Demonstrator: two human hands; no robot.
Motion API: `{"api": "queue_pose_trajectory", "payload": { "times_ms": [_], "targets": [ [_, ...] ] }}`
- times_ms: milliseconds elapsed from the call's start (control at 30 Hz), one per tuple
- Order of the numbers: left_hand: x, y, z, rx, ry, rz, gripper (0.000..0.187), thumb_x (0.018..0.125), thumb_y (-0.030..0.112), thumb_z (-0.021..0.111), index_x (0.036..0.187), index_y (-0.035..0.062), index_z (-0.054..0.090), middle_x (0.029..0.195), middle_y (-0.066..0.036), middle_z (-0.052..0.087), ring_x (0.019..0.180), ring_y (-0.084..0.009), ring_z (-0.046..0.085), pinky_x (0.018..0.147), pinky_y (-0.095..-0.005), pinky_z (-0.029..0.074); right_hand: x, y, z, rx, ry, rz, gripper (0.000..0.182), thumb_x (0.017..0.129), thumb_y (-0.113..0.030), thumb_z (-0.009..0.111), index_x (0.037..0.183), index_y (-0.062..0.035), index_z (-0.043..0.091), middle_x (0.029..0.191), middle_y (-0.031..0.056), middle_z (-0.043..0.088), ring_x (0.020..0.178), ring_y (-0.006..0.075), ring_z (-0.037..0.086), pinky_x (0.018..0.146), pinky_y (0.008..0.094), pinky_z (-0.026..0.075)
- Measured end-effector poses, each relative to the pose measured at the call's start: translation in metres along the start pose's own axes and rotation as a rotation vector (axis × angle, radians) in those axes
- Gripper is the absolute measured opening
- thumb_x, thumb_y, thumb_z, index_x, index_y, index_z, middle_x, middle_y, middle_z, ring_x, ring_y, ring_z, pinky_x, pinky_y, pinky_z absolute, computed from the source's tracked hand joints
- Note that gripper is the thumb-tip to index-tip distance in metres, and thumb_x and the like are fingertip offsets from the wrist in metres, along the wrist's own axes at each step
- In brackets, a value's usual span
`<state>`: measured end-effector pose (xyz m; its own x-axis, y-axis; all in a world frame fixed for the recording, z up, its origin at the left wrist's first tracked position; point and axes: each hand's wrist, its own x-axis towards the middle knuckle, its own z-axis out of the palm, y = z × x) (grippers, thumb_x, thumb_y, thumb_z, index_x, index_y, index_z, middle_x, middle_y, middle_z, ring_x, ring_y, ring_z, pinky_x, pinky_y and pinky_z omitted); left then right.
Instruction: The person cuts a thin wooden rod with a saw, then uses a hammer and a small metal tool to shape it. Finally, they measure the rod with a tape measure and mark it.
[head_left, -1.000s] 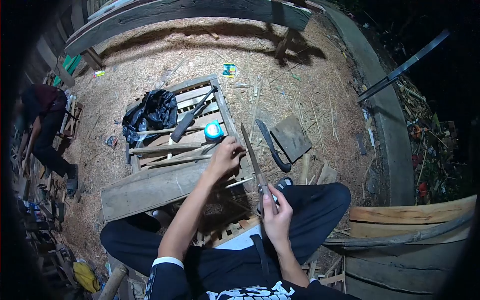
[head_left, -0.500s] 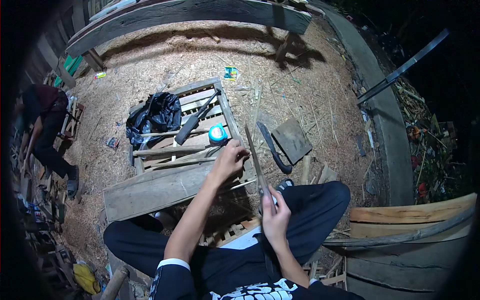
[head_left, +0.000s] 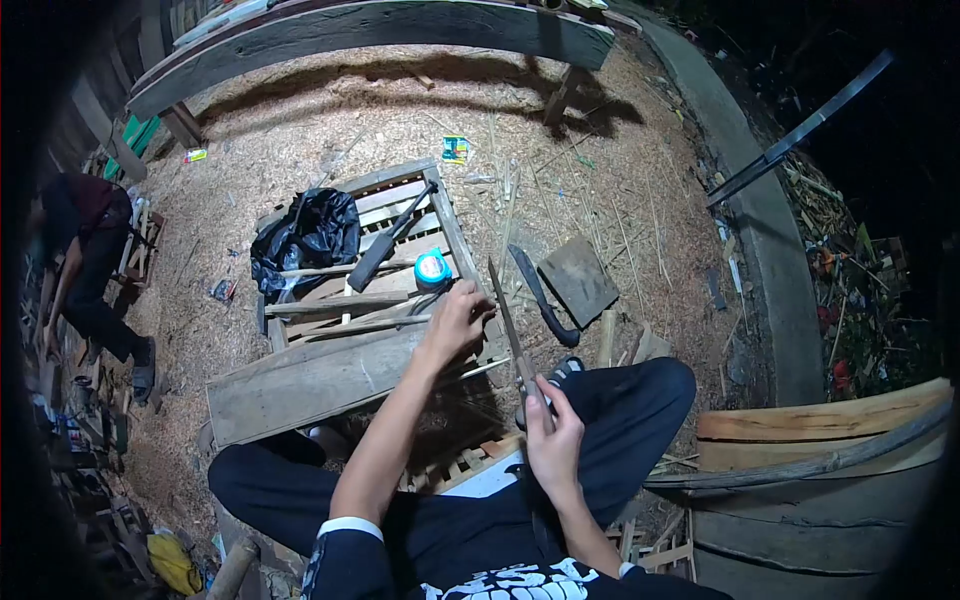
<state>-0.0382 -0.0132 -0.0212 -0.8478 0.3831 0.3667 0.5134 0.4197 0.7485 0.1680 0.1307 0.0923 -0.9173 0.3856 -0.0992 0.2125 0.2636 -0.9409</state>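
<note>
My right hand (head_left: 554,440) is wrapped round the handle of a long narrow blade (head_left: 508,322) that points up and away from me. Left of the blade, my left hand (head_left: 460,318) has its fingers curled together over the edge of a slatted wooden frame (head_left: 458,232); whatever lies between them is too small to make out. Just beyond it sits a blue tape measure (head_left: 432,268). A dark chisel-like tool (head_left: 374,262) and a black plastic bag (head_left: 308,238) rest on the frame. A wide board (head_left: 310,385) lies across its near end.
A curved dark-handled tool (head_left: 546,298) and a square wooden plate (head_left: 580,280) lie on the right. A long bench (head_left: 370,42) spans the back. At the far left a person (head_left: 95,265) bends down. Curved planks (head_left: 800,530) stand at the lower right.
The view has shifted slightly. Both hands hold almost the same pose, and the blade keeps nearly the same angle.
</note>
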Motion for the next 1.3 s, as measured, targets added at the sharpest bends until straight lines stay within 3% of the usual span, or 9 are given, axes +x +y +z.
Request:
{"api": "queue_pose_trajectory", "payload": {
  "times_ms": [67, 133, 200, 400, 467, 800, 867, 1033, 1300],
  "targets": [
    [0.004, 0.003, -0.001, 0.014, -0.007, 0.019, 0.018, 0.081, 0.006, 0.078, 0.098, 0.0008, 0.074, 0.093, -0.017, 0.059, 0.095, -0.0377, 0.062, 0.079, -0.046, 0.051, 0.019, 0.002, 0.012, -0.092, 0.065, -0.139, 0.04, 0.105, -0.018, 0.064, 0.133, 0.0105, 0.063, 0.117, 0.0161, 0.074, 0.107, 0.0166, 0.068, 0.093, 0.0325, 0.055],
    [-0.002, 0.013, -0.005, -0.07, -0.007, -0.051, 0.02, 0.078, 0.003, 0.077, 0.098, 0.001, 0.074, 0.094, -0.017, 0.059, 0.096, -0.0382, 0.062, 0.081, -0.0465, 0.051, 0.017, -0.01, 0.014, -0.136, 0.063, -0.124, 0.039, 0.102, -0.014, 0.064, 0.132, 0.0114, 0.063, 0.121, 0.025, 0.073, 0.115, 0.0248, 0.071, 0.098, 0.0359, 0.054],
    [-0.001, 0.007, -0.005, -0.027, -0.017, -0.03, 0.021, 0.077, 0.001, 0.076, 0.098, 0.0016, 0.074, 0.095, -0.017, 0.059, 0.096, -0.0381, 0.062, 0.082, -0.0465, 0.052, 0.003, -0.012, 0.002, 0.049, 0.003, 0.003, 0.039, 0.105, -0.017, 0.064, 0.134, 0.0092, 0.062, 0.117, 0.0152, 0.074, 0.109, 0.0171, 0.068, 0.095, 0.0314, 0.053],
    [0.0, 0.004, -0.001, -0.024, 0.018, -0.001, 0.022, 0.076, 0.004, 0.078, 0.098, 0.0013, 0.074, 0.094, -0.016, 0.059, 0.096, -0.0372, 0.062, 0.082, -0.0466, 0.052, 0.041, -0.007, 0.024, -0.02, 0.033, -0.109, 0.039, 0.106, -0.017, 0.062, 0.135, 0.0096, 0.062, 0.123, 0.0147, 0.072, 0.111, 0.0158, 0.066, 0.098, 0.032, 0.052],
    [0.001, 0.008, -0.003, -0.045, 0.0, -0.031, 0.021, 0.076, 0.002, 0.077, 0.097, 0.0004, 0.074, 0.093, -0.016, 0.059, 0.096, -0.0374, 0.062, 0.082, -0.0462, 0.052, 0.024, -0.003, 0.001, 0.063, -0.009, -0.098, 0.04, 0.102, -0.012, 0.064, 0.133, 0.0125, 0.061, 0.122, 0.0254, 0.072, 0.117, 0.03, 0.071, 0.101, 0.0371, 0.054],
    [0.002, 0.008, -0.005, -0.009, -0.024, -0.012, 0.02, 0.078, 0.001, 0.074, 0.098, 0.0017, 0.075, 0.092, -0.017, 0.059, 0.094, -0.0371, 0.062, 0.08, -0.0458, 0.051, 0.004, 0.017, -0.004, 0.082, -0.002, -0.017, 0.038, 0.103, -0.013, 0.064, 0.132, 0.012, 0.063, 0.127, 0.0221, 0.072, 0.119, 0.0258, 0.068, 0.102, 0.0368, 0.052],
    [-0.002, 0.005, -0.003, 0.013, -0.059, -0.015, 0.02, 0.079, 0.001, 0.074, 0.099, 0.0015, 0.075, 0.091, -0.017, 0.059, 0.093, -0.0376, 0.062, 0.08, -0.0464, 0.051, 0.044, 0.026, 0.017, -0.06, 0.041, -0.224, 0.037, 0.105, -0.015, 0.064, 0.133, 0.0086, 0.064, 0.119, 0.0148, 0.073, 0.103, 0.0148, 0.068, 0.089, 0.0309, 0.055],
    [0.0, 0.008, -0.004, -0.027, -0.022, -0.041, 0.021, 0.077, 0.001, 0.076, 0.099, 0.0008, 0.075, 0.092, -0.017, 0.061, 0.093, -0.0378, 0.063, 0.079, -0.0455, 0.051, 0.005, 0.009, 0.0, 0.065, 0.008, -0.105, 0.039, 0.105, -0.017, 0.063, 0.133, 0.0105, 0.063, 0.122, 0.0232, 0.073, 0.111, 0.0236, 0.071, 0.1, 0.0358, 0.053],
    [-0.001, 0.002, 0.0, 0.038, 0.038, 0.049, 0.021, 0.077, 0.007, 0.08, 0.097, 0.0005, 0.074, 0.093, -0.018, 0.059, 0.092, -0.0383, 0.063, 0.079, -0.0473, 0.051, 0.013, 0.028, 0.001, 0.034, 0.015, -0.103, 0.041, 0.105, -0.02, 0.063, 0.131, 0.012, 0.062, 0.118, 0.0219, 0.074, 0.11, 0.023, 0.07, 0.099, 0.0364, 0.053]
  ]
}}
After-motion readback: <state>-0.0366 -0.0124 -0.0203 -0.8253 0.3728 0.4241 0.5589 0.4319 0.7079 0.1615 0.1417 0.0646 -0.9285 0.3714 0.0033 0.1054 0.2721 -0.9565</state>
